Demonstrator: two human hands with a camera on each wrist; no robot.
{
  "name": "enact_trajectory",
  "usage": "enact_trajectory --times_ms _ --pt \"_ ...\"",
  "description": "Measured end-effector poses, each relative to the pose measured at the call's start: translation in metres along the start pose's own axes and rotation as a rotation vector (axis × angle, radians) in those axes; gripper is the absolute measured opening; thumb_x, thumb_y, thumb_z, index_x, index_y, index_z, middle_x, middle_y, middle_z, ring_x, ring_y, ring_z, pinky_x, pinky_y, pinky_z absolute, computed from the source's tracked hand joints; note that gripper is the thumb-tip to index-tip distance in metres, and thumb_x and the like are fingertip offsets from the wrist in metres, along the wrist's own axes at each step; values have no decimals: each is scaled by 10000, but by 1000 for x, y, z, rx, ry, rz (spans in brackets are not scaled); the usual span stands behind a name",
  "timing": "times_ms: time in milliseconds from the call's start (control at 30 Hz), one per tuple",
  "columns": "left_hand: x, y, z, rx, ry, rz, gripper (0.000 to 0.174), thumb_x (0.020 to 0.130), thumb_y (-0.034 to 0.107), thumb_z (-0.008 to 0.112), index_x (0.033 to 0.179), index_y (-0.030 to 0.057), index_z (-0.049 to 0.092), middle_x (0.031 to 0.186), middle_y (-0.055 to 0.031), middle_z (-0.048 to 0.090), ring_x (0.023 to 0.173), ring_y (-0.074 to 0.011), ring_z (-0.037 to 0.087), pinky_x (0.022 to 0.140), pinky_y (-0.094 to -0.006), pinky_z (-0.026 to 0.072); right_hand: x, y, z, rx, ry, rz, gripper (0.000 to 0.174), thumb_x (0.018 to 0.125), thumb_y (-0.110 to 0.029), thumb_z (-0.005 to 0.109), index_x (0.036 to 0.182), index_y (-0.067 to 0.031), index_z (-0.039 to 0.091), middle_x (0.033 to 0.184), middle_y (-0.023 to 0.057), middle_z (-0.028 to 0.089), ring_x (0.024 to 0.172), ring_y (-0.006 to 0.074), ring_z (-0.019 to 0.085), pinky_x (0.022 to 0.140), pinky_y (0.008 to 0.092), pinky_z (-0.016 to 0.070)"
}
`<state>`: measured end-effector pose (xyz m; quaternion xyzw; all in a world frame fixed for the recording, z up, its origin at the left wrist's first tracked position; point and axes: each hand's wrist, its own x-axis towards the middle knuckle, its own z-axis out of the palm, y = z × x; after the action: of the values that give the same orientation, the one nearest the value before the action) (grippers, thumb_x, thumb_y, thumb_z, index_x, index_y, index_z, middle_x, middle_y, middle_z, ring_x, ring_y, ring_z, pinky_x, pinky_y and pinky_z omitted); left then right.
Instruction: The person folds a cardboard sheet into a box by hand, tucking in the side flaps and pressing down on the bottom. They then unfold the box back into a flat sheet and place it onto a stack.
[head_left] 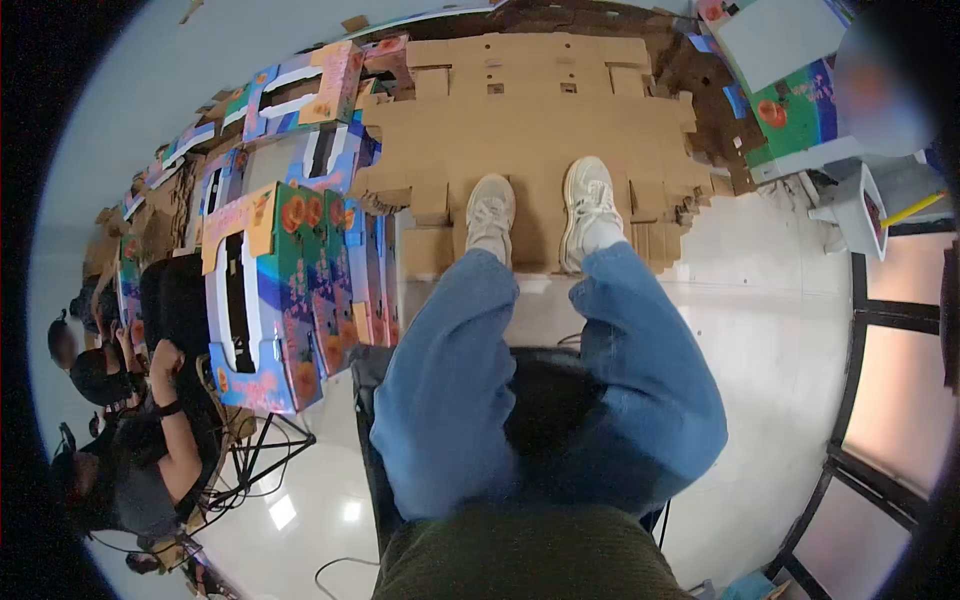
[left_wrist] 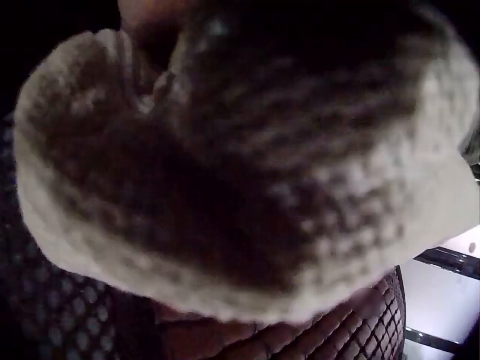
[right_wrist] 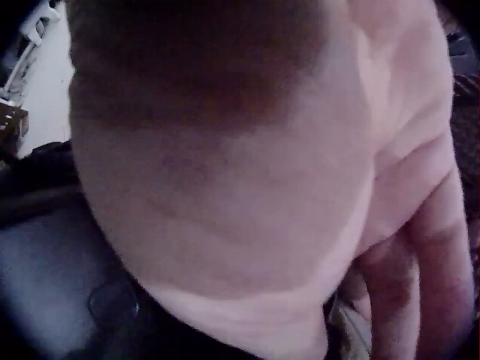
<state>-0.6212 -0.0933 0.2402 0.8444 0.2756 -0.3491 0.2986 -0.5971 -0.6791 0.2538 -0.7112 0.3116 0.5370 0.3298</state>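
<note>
Neither hand shows in the head view. A pale knitted glove (left_wrist: 360,210) covers my left hand (left_wrist: 247,195) and fills most of the left wrist view. Its fingers are hidden, and I cannot tell what it holds. Bare skin appears at the top edge there. My right hand (right_wrist: 262,195) is bare in the right wrist view, with its fingers (right_wrist: 435,262) hanging down, straight and loose. A narrow pale thing (right_wrist: 351,334) shows beside those fingers.
I sit with white shoes (head_left: 595,205) on flattened cardboard (head_left: 530,125). Printed cartons (head_left: 265,300) are stacked at left, beside a seated person (head_left: 140,460). A green carton (head_left: 790,120) and a white bin (head_left: 860,210) stand at right.
</note>
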Motion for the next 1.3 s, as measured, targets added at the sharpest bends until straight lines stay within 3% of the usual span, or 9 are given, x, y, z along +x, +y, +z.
enact_trajectory --times_ms 400,500,600,667,733,800,900,967,1300 --pt "-11 -36 -61 -281 -1086 416 268 1040 234 586 1208 35 648 1140 -115 739 1044 -227 721 925 -366 546 2 39 -59 -107 -388 161 540 1054 -289 566 1498 0 463 1335 216 643 949 269 733 831 393 617" --pt "21 2 -127 -244 -806 424 292 1072 281 562 1158 32 687 1126 -72 732 1063 -170 684 947 -333 530 34 73 -172 520 120 -440 345 1035 -197 545 1361 -83 543 1221 115 674 959 302 713 793 385 610" --pt "35 42 -170 -337 -126 567 323 1060 303 583 1190 26 683 1061 -64 717 1036 -171 661 947 -322 517 29 -5 -251 -443 1086 -693 296 1069 -214 537 1269 -21 637 1120 87 720 975 178 680 784 312 535" --pt "61 63 -199 -201 253 456 411 1043 365 605 1216 -7 635 1167 -92 692 1103 -186 646 934 -356 514 -12 -92 -260 -480 1231 -795 308 1065 -157 556 1301 28 627 1167 157 723 1076 220 674 926 355 527" --pt "133 29 -198 75 1003 651 576 972 448 670 1273 -38 596 1249 -213 656 1206 -331 619 987 -425 498 -25 -167 -267 -363 1157 -1078 428 1098 -281 500 1363 45 584 1297 168 665 1188 237 645 1014 345 496" --pt "177 17 -205 102 1011 372 750 885 544 718 1314 -52 567 1287 -276 619 1243 -411 581 1017 -462 479 -52 -247 -206 225 778 -1295 485 1109 -350 453 1433 1 536 1357 158 630 1259 236 598 1061 365 475" --pt "236 4 -199 102 773 -53 1089 731 711 763 1449 -50 461 1395 -317 541 1350 -448 495 1116 -544 389 -27 -319 -166 334 384 -1377 581 1074 -501 460 1454 -65 512 1331 114 634 1230 207 598 1032 371 493" --pt "275 -17 -174 177 919 -46 1230 709 691 789 1576 -5 263 1527 -292 416 1450 -452 368 1177 -663 214 -19 -346 -131 161 302 -1405 580 1080 -521 435 1440 -75 526 1299 123 663 1175 215 646 1026 368 502" --pt "199 23 -196 39 1100 169 1057 632 384 893 1492 64 368 1288 -293 596 1209 -454 588 1044 -567 425 -16 -331 -76 -23 262 -1309 469 1121 -368 428 1414 -19 541 1215 138 711 1131 214 683 975 335 514"
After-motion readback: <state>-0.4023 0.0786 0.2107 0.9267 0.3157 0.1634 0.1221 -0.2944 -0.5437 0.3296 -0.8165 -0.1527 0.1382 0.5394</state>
